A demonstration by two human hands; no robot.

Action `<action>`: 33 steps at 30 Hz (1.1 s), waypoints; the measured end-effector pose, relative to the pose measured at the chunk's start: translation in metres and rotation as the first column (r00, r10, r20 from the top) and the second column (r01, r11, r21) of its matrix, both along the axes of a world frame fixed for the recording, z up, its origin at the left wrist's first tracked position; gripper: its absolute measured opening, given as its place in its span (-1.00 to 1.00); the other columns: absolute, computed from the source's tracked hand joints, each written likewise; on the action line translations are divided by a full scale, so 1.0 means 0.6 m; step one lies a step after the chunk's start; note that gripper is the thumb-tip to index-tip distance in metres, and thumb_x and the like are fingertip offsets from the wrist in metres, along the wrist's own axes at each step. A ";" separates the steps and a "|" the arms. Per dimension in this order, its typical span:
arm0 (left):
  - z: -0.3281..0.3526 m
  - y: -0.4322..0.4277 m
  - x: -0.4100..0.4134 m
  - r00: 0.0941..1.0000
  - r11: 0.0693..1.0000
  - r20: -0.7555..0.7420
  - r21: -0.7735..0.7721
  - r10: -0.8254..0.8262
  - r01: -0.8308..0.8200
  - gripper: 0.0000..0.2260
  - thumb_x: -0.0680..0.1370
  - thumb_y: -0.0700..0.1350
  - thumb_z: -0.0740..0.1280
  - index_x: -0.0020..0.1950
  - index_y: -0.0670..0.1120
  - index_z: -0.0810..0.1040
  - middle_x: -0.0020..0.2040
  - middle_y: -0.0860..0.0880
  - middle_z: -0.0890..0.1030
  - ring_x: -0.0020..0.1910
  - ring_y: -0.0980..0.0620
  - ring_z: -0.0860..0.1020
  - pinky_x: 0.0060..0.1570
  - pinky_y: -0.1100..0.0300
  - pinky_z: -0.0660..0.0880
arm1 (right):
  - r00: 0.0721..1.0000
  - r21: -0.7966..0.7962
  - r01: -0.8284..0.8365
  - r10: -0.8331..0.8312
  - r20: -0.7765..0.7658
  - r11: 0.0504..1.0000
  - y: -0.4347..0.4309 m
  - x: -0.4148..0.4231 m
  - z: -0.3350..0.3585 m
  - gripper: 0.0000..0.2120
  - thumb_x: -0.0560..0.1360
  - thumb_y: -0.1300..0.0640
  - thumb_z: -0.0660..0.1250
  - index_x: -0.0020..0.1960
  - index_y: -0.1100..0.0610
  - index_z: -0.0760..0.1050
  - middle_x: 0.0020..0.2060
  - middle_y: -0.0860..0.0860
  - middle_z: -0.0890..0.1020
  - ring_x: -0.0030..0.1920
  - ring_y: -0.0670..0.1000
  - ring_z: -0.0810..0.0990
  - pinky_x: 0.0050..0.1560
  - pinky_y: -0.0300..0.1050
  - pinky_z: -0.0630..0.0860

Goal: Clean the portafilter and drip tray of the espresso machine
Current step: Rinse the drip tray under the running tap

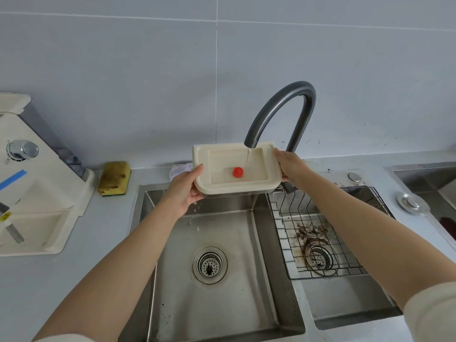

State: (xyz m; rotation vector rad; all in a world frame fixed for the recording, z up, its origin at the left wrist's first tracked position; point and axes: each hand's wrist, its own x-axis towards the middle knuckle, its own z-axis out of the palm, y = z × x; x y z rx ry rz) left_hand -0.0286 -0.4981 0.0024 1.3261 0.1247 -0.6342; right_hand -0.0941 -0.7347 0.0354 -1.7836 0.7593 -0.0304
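Observation:
I hold a cream drip tray [271, 166] with both hands above the back of the left sink basin [222, 304], under the spout of the dark grey faucet [283, 104]. A thin stream of water falls into the tray, and a red float [237, 172] sits in its recess. My left hand [185, 188] grips the tray's left edge; my right hand [291, 165] grips its right edge. The cream espresso machine [37, 198] stands on the counter at the left. No portafilter is visible.
A yellow sponge [114, 178] lies on the counter left of the sink, with a white cloth [179, 169] behind the tray. The right basin [345, 299] holds a wire rack [318, 233] over coffee stains and a drain. Another sink [431, 178] shows at far right.

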 end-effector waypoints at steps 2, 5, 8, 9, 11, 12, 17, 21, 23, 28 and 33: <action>0.000 0.005 0.001 1.000 1.000 -0.011 0.010 0.012 -0.012 -0.86 0.52 -0.04 0.31 0.02 -0.05 0.46 -0.08 -0.09 0.61 -0.11 -0.04 0.60 -0.20 0.11 0.52 | 1.000 -0.010 -0.010 0.009 -0.019 1.000 0.005 0.008 0.000 -0.66 0.60 -0.08 0.04 0.10 0.13 0.44 -0.25 0.01 0.53 -0.23 0.02 0.52 -0.19 -0.11 0.50; -0.006 0.017 0.001 0.997 0.999 -0.058 0.029 0.046 -0.045 -0.81 0.51 -0.02 0.32 0.02 -0.09 0.47 -0.09 -0.09 0.61 -0.11 -0.03 0.59 -0.23 0.11 0.51 | 0.998 -0.027 -0.040 0.039 -0.048 0.999 0.015 0.021 -0.001 -0.65 0.59 -0.09 0.03 0.07 0.12 0.46 -0.28 0.01 0.51 -0.26 0.01 0.48 -0.24 -0.15 0.44; -0.009 0.027 0.002 0.993 0.996 -0.087 0.047 0.078 -0.074 -0.74 0.49 0.01 0.33 0.06 -0.13 0.46 -0.10 -0.09 0.60 -0.12 -0.03 0.59 -0.22 0.10 0.50 | 0.994 -0.028 -0.081 0.079 -0.070 0.996 0.025 0.034 -0.002 -0.57 0.59 -0.08 0.03 0.13 0.21 0.50 -0.20 0.10 0.51 -0.21 0.07 0.47 -0.26 -0.15 0.40; -0.008 0.030 0.003 0.992 0.995 -0.095 0.049 0.088 -0.084 -0.71 0.49 0.01 0.33 0.10 -0.14 0.45 -0.10 -0.10 0.60 -0.12 -0.03 0.59 -0.23 0.10 0.50 | 0.994 -0.030 -0.085 0.082 -0.073 0.996 0.028 0.039 -0.002 -0.57 0.58 -0.08 0.04 0.14 0.22 0.50 -0.17 0.10 0.51 -0.19 0.07 0.48 -0.24 -0.14 0.40; -0.007 0.034 0.006 0.989 0.994 -0.105 0.051 0.101 -0.096 -0.67 0.49 0.01 0.33 0.15 -0.15 0.43 -0.11 -0.10 0.59 -0.13 -0.02 0.58 -0.25 0.10 0.49 | 0.994 -0.036 -0.088 0.085 -0.071 0.995 0.032 0.048 -0.003 -0.59 0.58 -0.09 0.05 0.10 0.19 0.51 -0.22 0.07 0.52 -0.23 0.03 0.48 -0.25 -0.16 0.41; -0.007 0.036 0.008 0.988 0.994 -0.110 0.052 0.106 -0.100 -0.66 0.49 0.02 0.33 0.15 -0.15 0.43 -0.11 -0.10 0.59 -0.13 -0.02 0.58 -0.26 0.11 0.49 | 0.993 -0.043 -0.094 0.091 -0.072 0.995 0.033 0.053 -0.003 -0.60 0.58 -0.09 0.05 0.06 0.18 0.51 -0.28 0.04 0.50 -0.30 0.01 0.45 -0.31 -0.18 0.38; -0.007 0.033 0.017 0.983 0.991 -0.133 0.053 0.129 -0.123 -0.70 0.49 0.02 0.33 0.11 -0.14 0.44 -0.09 -0.11 0.59 -0.13 -0.03 0.58 -0.28 0.10 0.49 | 0.992 -0.052 -0.097 0.093 -0.081 0.994 0.030 0.073 -0.005 -0.68 0.58 -0.04 0.07 -0.09 0.17 0.46 -0.37 0.02 0.44 -0.38 -0.03 0.39 -0.37 -0.21 0.34; -0.006 0.027 0.026 0.980 0.989 -0.137 0.053 0.146 -0.140 -0.76 0.49 0.01 0.34 0.02 -0.12 0.46 -0.09 -0.11 0.59 -0.13 -0.03 0.58 -0.28 0.10 0.49 | 0.993 -0.067 -0.108 0.104 -0.057 0.992 0.022 0.082 0.000 -0.68 0.58 -0.03 0.07 -0.08 0.17 0.47 -0.33 0.03 0.47 -0.34 0.00 0.42 -0.33 -0.19 0.36; -0.004 0.023 0.030 0.980 0.989 -0.136 0.049 0.147 -0.142 -0.81 0.49 0.01 0.33 -0.05 -0.10 0.47 -0.10 -0.11 0.59 -0.13 -0.03 0.58 -0.28 0.10 0.48 | 0.994 -0.063 -0.103 0.100 -0.042 0.993 0.018 0.085 0.003 -0.68 0.58 -0.01 0.07 0.01 0.18 0.47 -0.25 0.06 0.51 -0.26 0.03 0.47 -0.27 -0.18 0.41; -0.004 0.016 0.034 0.980 0.989 -0.135 0.033 0.146 -0.142 -0.79 0.50 0.00 0.32 0.02 -0.11 0.46 -0.09 -0.11 0.59 -0.12 -0.03 0.58 -0.27 0.10 0.49 | 0.994 -0.058 -0.110 0.110 -0.014 0.992 0.011 0.086 0.012 -0.62 0.58 -0.03 0.08 0.04 0.26 0.50 -0.12 0.21 0.53 -0.15 0.10 0.49 -0.12 -0.05 0.43; -0.004 0.006 0.033 0.982 0.991 -0.136 0.004 0.132 -0.133 -0.74 0.51 -0.01 0.32 0.11 -0.11 0.44 -0.09 -0.10 0.59 -0.13 -0.03 0.59 -0.26 0.10 0.50 | 0.994 -0.081 -0.105 0.107 0.027 0.991 0.003 0.072 0.025 -0.53 0.58 -0.07 0.08 0.17 0.30 0.48 0.07 0.29 0.57 -0.12 0.09 0.51 -0.05 -0.02 0.52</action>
